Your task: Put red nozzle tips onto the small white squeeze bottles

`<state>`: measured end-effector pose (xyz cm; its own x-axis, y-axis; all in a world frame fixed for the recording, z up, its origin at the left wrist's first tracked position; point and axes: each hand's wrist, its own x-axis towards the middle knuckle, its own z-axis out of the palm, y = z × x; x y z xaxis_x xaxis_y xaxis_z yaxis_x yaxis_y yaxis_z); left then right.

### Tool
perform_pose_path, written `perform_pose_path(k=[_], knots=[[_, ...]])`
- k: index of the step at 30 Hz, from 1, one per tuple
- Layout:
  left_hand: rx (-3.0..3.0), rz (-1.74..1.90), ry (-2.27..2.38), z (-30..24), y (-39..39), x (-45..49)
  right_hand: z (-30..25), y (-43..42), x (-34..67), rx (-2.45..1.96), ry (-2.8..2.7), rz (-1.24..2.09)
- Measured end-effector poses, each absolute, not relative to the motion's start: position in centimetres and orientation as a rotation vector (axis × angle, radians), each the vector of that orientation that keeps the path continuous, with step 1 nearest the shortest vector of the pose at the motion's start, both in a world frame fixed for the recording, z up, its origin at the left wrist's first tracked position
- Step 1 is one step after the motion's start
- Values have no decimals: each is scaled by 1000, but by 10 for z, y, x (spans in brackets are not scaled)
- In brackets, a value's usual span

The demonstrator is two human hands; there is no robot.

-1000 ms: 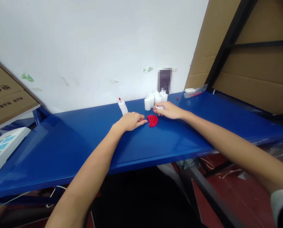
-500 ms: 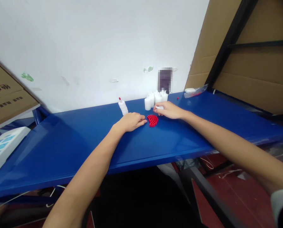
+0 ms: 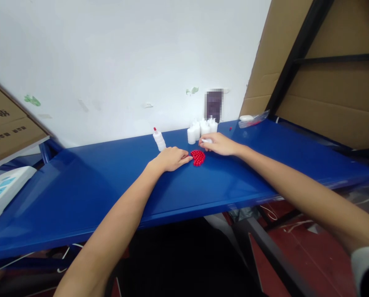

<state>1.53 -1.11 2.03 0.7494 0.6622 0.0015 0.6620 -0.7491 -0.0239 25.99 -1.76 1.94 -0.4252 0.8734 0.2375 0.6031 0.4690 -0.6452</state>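
where the blue table (image 3: 98, 177) meets it, a white wall (image 3: 125, 62) backs everything, beyond both hands. table runs under both grips & well past them l & r. white case w/ blue squares (image 3: 5, 192) is well off to the left of the left hand, cut by the view's edge.

right hand (image 3: 217, 143): fingers curled in, closed up round a white piece (image 3: 207, 140), prob a bottle. left hand (image 3: 172, 159): low at the table, back up, fingers together & pointing right; gap at thumb looks small, can't tell if anything's pinched there.

clear bag (image 3: 254, 119) w/ red & white stuff lies well right of the right hand, back toward the wall. group of white bottles (image 3: 205, 130) stands just beyond the right hand, a bit left; can't tell if fingers touch any. lone bottle (image 3: 159, 141) w/ red tip is just behind the left hand, leaning a bit left in view, tip up.

main thing: red pile (image 3: 198, 157) sits b/w the grips, directly right of the left fingertips & just beside them; from the right hand it's left & nearer the person. left hand's closer. pile is roundish, no clear long axis; the white piece lies near level, long axis approx l-r, one end toward the left-hand side.

smallest: one loose red bit (image 3: 230, 128), right of the right hand & further back.
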Motion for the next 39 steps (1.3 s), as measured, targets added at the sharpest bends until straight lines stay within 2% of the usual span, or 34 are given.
perform_pose_path(k=[14,25,35,39], knots=[[-2884,10,-1148,16,-13,19,21,-19,259,-1237,-2182,610],[-2921,-121,-1130,12,-14,15,11,-17,258,-1244,-2169,375],[-2806,-837,-967,18,-33,22,13,-33,244,-1132,-2085,227],[-2722,-1008,-855,16,-40,29,16,-40,237,-1125,-2167,233]])
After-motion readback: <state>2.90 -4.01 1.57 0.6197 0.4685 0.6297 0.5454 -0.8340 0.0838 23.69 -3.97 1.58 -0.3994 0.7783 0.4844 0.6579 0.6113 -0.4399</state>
